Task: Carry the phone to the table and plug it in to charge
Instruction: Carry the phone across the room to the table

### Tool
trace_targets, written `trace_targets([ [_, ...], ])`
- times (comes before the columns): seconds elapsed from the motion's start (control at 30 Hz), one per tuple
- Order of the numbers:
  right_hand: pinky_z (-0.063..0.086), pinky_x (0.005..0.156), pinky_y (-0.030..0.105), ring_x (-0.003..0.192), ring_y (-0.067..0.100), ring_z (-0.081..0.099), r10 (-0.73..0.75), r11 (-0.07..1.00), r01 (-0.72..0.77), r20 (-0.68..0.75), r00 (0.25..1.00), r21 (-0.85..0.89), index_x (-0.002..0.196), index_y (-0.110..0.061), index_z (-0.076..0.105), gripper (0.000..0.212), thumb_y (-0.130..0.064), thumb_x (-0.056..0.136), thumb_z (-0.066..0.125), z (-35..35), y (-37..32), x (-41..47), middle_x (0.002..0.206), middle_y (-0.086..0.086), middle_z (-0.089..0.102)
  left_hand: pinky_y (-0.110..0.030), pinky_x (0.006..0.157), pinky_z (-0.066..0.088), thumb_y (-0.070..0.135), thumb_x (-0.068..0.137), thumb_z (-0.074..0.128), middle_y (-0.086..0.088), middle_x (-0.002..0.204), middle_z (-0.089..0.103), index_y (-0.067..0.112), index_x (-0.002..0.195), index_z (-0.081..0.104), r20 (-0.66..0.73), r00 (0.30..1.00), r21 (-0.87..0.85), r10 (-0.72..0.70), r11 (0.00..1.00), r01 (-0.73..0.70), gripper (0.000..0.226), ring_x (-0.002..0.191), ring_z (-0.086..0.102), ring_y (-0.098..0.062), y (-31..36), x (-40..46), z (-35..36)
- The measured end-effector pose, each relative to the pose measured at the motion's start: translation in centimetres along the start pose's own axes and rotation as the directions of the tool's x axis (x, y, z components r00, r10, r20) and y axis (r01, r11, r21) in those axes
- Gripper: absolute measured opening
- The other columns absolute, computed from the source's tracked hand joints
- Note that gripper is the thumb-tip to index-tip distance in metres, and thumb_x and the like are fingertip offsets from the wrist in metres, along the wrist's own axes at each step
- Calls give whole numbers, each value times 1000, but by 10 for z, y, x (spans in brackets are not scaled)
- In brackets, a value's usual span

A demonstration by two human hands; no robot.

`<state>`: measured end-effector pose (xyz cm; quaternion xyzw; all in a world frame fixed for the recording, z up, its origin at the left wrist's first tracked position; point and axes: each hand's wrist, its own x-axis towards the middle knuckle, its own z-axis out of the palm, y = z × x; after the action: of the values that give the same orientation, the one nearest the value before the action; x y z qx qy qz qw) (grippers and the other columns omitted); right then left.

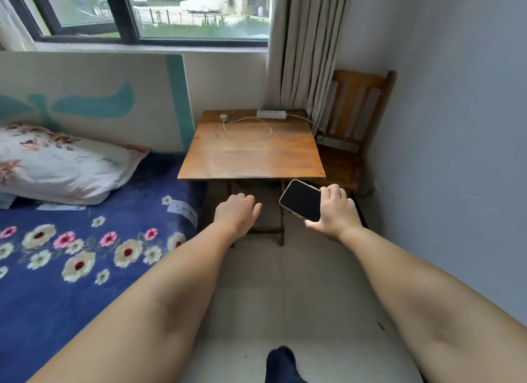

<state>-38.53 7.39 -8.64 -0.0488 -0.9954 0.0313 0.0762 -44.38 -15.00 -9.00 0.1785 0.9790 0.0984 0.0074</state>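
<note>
Nearest the lens, a dark-socked foot [281,364] stands on pale floor tiles [299,297], cut off by the bottom edge. Both bare forearms reach toward the wooden table [251,154], and the tiled strip between them runs open up to the table's near edge. Short of that edge, the right hand [335,211] is clamped around the phone [301,200], fingers over its far side and thumb under its near end; the dark screen faces up and the phone is tilted, hanging in the air just below and in front of the table's near right corner. Also short of that edge, the left hand [238,214] is empty, its fingers loosely curled and slightly apart.

At the table's far end lie a white power strip [271,114], a small white charger plug [223,116] (whether it sits in any socket is hard to make out) and its thin cable [251,124] looping toward the middle. A bed [85,254] with a flowered blue cover butts the table's left side, a pillow [57,166] on it. Right of the table, a wooden chair [356,120] fills the corner, partly hidden by the curtain [302,49]
</note>
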Motion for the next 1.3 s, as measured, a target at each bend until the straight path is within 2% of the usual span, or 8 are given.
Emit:
trace_targets([
  [0.13,43,85,41,107,30,46,-41,999,41,1,999,-4,115,-8,44,71,-54,68,69,6,11,99,118,13,47,-43,76,51,40,97,34,-9,103,61,12,101,59,-32,998,-33,-45,998,44,38,92,56,-28,-13,86,2],
  [0.3,44,86,39,106,28,47,-66,998,66,9,998,-6,114,-9,44,68,-54,69,68,15,15,210,118,11,48,-38,69,51,40,96,35,-9,105,62,13,108,58,-53,996,-77,-75,995,70,38,87,59,-27,-35,181,2],
  [0.47,45,85,37,105,25,47,-87,996,87,36,996,6,115,-11,45,69,-55,68,69,50,6,309,118,10,49,-44,79,53,40,97,34,-11,112,61,12,114,54,2,991,-82,-133,988,133,38,95,58,-29,-75,274,9],
  [0.6,48,83,37,104,25,47,3,999,-4,23,1000,51,115,-10,44,70,-56,68,68,78,-2,386,117,10,48,-43,78,51,42,97,32,-9,114,60,13,113,55,27,992,-18,-119,993,120,40,101,56,-29,-107,361,13],
  [0.83,46,88,38,110,28,47,142,986,-146,51,989,81,118,-9,44,73,-56,68,69,98,2,513,121,12,48,-42,81,49,40,96,34,-10,123,58,15,125,45,56,998,-34,-42,998,44,40,110,53,-30,-144,504,2],
  [1.0,45,91,39,113,29,46,231,968,-239,112,967,71,121,-7,43,76,-57,69,68,126,26,574,124,14,47,-42,84,47,41,96,35,-11,125,57,14,125,45,127,992,-58,-2,998,10,41,112,52,-30,-149,575,25],
  [1.3,45,92,41,115,29,46,295,935,-333,250,922,123,122,-9,41,74,-57,71,68,194,73,685,125,13,44,-42,84,47,41,96,34,-11,124,57,15,127,44,205,976,-91,-72,992,92,41,112,51,-31,-147,691,90],
])
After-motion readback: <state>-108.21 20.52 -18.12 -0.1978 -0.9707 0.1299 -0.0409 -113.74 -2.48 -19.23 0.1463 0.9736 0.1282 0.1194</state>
